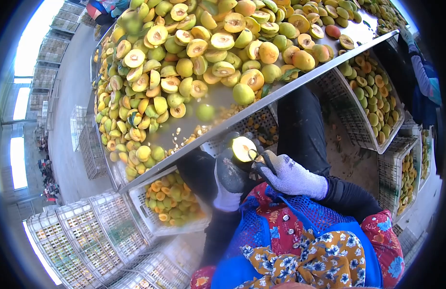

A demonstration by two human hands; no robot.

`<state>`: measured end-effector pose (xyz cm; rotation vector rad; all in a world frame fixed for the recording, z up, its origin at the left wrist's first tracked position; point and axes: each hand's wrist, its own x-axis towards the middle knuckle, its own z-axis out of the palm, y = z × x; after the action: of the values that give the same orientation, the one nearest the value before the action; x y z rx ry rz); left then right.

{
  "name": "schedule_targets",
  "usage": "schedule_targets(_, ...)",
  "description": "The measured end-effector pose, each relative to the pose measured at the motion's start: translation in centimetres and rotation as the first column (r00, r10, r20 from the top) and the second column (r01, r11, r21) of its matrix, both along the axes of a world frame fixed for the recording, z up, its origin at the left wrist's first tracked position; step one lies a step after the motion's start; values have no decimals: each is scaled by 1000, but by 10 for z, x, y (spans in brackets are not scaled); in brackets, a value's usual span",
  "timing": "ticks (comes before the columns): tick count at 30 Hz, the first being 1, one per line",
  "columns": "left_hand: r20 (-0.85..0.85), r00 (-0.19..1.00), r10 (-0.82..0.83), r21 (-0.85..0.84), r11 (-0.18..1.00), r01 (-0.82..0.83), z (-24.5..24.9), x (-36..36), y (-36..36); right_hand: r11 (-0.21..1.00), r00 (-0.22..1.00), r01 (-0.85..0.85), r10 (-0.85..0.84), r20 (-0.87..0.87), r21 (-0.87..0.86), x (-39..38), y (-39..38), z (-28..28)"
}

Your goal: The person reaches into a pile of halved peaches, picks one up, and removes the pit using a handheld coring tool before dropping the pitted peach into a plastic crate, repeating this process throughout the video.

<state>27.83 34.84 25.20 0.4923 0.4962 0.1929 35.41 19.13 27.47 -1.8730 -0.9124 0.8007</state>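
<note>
Both my hands wear pale gloves with dark, dirty palms and meet below the metal table edge, over my lap. My left hand is wrapped round a halved green fruit, its pale cut face turned up. In my right hand is a small tool with a thin wire loop, its fingers closed round the handle. The loop lies at the right side of the cut face. Above my hands, many whole and halved yellow-green fruits are heaped on the metal table.
A crate of fruit stands at lower left, beside stacked crates. More filled crates stand at right. Loose pits lie near the table edge. Another person's sleeve shows at upper right; another person is at upper left.
</note>
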Motion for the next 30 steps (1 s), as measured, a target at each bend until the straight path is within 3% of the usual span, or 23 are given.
schedule_targets(4, -81, 993, 81, -72, 994, -87, 3, 5, -12, 998, 998, 64, -64, -19, -23, -7, 5, -4)
schedule_targets(8, 3, 997, 71, 155, 985, -70, -14, 2, -15, 993, 996, 76, -80, -45, -87, -12, 8, -8)
schedule_targets(10, -47, 998, 39, 342, 940, -21, -13, 2, -15, 992, 989, 130, -129, -76, 1, -17, 11, -19)
schedule_targets(11, -12, 995, 94, 372, 925, -83, -9, 3, -19, 986, 983, 160, -155, -93, 45, -19, 12, -23)
schedule_targets(14, 65, 977, 201, 517, 831, -206, -4, 10, -32, 961, 954, 225, -185, -235, 158, -19, 16, -24)
schedule_targets(16, 77, 974, 212, 687, 697, -206, -14, 8, -31, 959, 896, 157, -39, -442, 234, -15, 12, -15)
schedule_targets(17, 142, 973, 182, 727, 648, -227, -16, 9, -31, 973, 625, 176, 4, -781, 147, -5, 12, -1)
schedule_targets(18, 134, 976, 174, 820, 534, -208, -26, 4, -27, 980, 250, 197, -69, -966, -19, 5, 12, 13)
schedule_targets(22, 9, 1000, 13, 684, 729, -16, -9, 5, -17, 948, 417, 279, 26, -909, 155, 7, 8, -5)
schedule_targets(24, 7, 997, -74, 584, 810, 56, 0, 8, -3, 964, 594, 222, -17, -804, 144, 8, 10, -1)
schedule_targets(26, -119, 993, -21, 392, 918, 67, 23, 15, -8, 981, 748, 119, 14, -664, 155, 4, 10, -6)
schedule_targets(29, -163, 986, 39, 397, 917, 30, 3, 18, -9, 983, 897, -14, 93, -432, 182, 2, 7, -15)
schedule_targets(30, -193, 981, 35, 602, 794, 90, 1, 15, -11, 980, 926, -44, 114, -360, 195, 2, 6, -18)
